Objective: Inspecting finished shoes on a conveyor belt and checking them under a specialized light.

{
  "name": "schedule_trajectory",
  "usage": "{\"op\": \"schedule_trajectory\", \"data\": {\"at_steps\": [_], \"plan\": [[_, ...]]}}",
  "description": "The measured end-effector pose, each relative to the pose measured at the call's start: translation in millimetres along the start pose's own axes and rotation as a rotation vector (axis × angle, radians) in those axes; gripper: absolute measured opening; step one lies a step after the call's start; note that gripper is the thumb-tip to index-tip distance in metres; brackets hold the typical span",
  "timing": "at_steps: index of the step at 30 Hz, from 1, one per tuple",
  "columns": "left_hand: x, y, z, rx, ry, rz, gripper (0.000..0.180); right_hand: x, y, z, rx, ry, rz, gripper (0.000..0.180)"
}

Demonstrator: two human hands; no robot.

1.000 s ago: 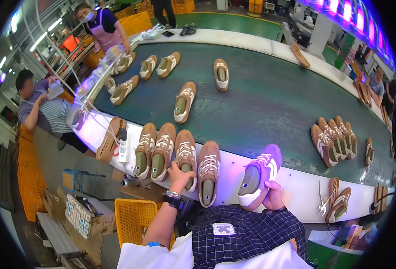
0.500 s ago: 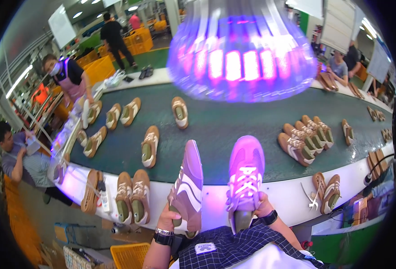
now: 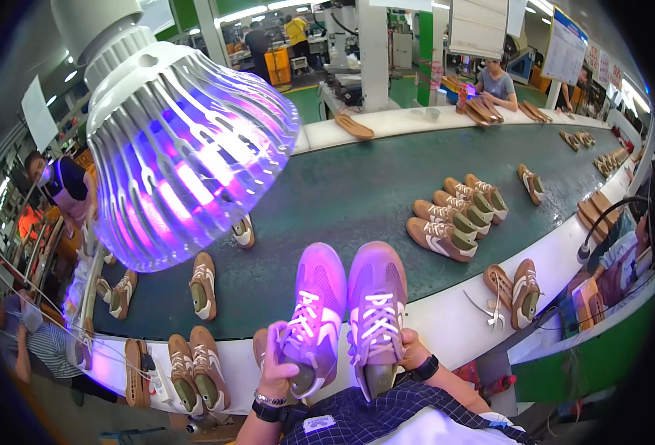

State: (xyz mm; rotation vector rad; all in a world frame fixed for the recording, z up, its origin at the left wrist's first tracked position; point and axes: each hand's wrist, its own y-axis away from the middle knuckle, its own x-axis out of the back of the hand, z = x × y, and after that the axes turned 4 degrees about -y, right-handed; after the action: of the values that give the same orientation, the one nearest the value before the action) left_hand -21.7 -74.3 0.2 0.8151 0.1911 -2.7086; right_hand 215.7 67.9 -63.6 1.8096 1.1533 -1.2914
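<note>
My left hand point(image 3: 275, 365) is closed around the heel of a tan sneaker point(image 3: 318, 285) with white laces and a pale side stripe. A matching sneaker point(image 3: 378, 285) is gripped near its heel by my right hand point(image 3: 414, 350). Both shoes are held side by side, toes pointing away and laces facing up, with olive-green forms inside their openings. Purple light falls on them, strongest on the left shoe. A large ribbed lamp point(image 3: 186, 156) glows purple above and to the left of the shoes.
A dark green conveyor belt point(image 3: 327, 193) carries several sneakers, with a tight cluster point(image 3: 457, 215) at right. On the white ledge point(image 3: 446, 326) stand a pair of sneakers point(image 3: 197, 371) at left and a sneaker point(image 3: 525, 293) at right. Co-workers sit or stand around the belt.
The left sneaker has turned from its side to laces up and come alongside the right one. My view has swung right, so the lamp now appears farther left.
</note>
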Motion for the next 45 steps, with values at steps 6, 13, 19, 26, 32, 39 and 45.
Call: {"op": "schedule_trajectory", "data": {"at_steps": [6,13,19,26,32,39,45], "plan": [[-4,-20,-28,0.254,0.215,-0.051,0.085,-5,-3,6,0.154,-0.016,0.135,0.06],[8,-7,-48,0.365,0.386,0.026,0.067,-23,-2,6,0.183,0.08,0.352,0.047],[13,0,-39,0.112,0.463,0.124,0.064,-43,-12,-2,0.327,-0.008,0.295,0.051],[23,1,-34,0.025,0.553,0.365,0.047,-52,-7,-4,0.364,0.126,0.444,0.053],[13,1,-39,0.06,0.497,0.514,0.046,-53,-5,7,0.371,0.146,0.529,0.054],[11,0,-44,0.104,0.467,0.527,0.049,-47,-1,10,0.381,0.155,0.533,0.051],[10,-2,-47,0.14,0.464,0.524,0.05,-42,-1,10,0.391,0.157,0.571,0.052]]}}
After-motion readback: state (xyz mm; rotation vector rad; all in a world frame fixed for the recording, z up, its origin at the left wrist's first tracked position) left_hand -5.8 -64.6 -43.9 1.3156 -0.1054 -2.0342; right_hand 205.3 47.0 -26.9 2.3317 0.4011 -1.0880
